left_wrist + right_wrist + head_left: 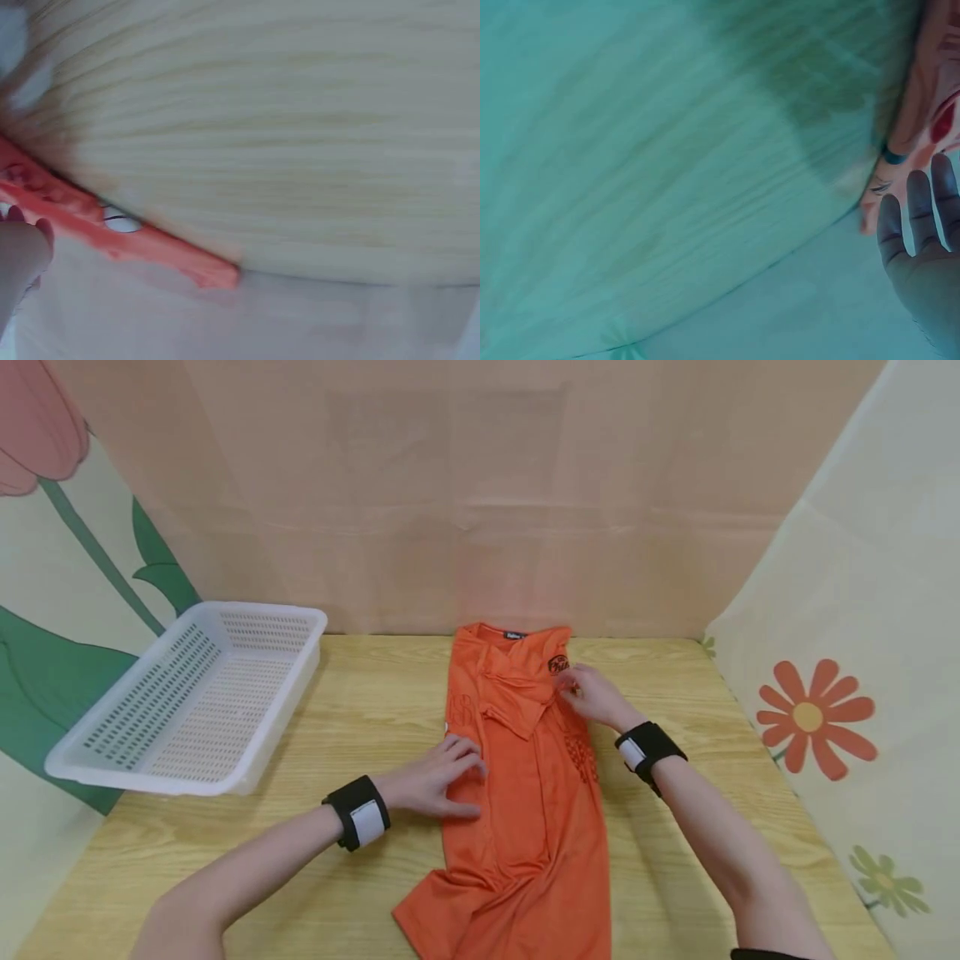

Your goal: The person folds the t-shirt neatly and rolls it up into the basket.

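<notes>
An orange shirt [517, 785] lies folded into a long strip, its neck label at the far end and a black printed badge by the upper right edge. My left hand [435, 777] is over the strip's left edge, fingers spread and loosely bent. At the upper right edge, by the badge, is my right hand [596, 693] with its fingers lightly curved. In the right wrist view the fingers [922, 214] are apart beside the orange cloth [907, 142], with nothing between them. The left wrist view shows the shirt's edge [172, 251] with a white patch on it.
A white perforated plastic basket [288, 710] stands on the left of the wooden table [367, 693]. A plain pinkish backdrop [405, 527] rises behind the table's far edge. Flower-patterned cloth [900, 610] hangs at the right, and more at the left.
</notes>
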Motion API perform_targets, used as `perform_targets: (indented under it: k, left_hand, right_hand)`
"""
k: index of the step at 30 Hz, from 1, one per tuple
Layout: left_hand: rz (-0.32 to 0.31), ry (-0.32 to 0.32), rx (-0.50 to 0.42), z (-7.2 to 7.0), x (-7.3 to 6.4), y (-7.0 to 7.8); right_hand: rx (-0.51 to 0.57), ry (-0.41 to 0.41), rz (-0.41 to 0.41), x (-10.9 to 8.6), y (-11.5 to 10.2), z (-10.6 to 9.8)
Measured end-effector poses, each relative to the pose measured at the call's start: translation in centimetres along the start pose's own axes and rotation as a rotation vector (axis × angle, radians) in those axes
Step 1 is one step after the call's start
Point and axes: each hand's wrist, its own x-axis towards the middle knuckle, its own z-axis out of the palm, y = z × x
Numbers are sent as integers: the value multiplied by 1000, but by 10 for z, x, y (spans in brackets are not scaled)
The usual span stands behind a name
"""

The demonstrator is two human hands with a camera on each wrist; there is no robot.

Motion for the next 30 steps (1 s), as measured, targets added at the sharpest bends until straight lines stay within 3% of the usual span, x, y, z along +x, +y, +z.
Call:
perform_targets:
  k: [3,7,15,19,24,30]
  left_hand:
    - [21,4,15,0,-11,-5]
    - [65,-53,76,0,-24,0]
    - [232,-136,206,4,-36,30]
    - [324,-185,251,2,-40,41]
    - [353,-250,266,3,-42,41]
    - [307,-315,303,12,-46,46]
  right_hand:
    - [-2,16,-26,-19,5,-4]
    - [-3,10,-23,-43,5,-6]
    - [33,-109,151,-77,-5,-11]
    - [45,-105,52,-87,-13,-13]
    - [41,-84,-121,-101,-28,-8]
    - [53,-243,-107,-117,-43,-3]
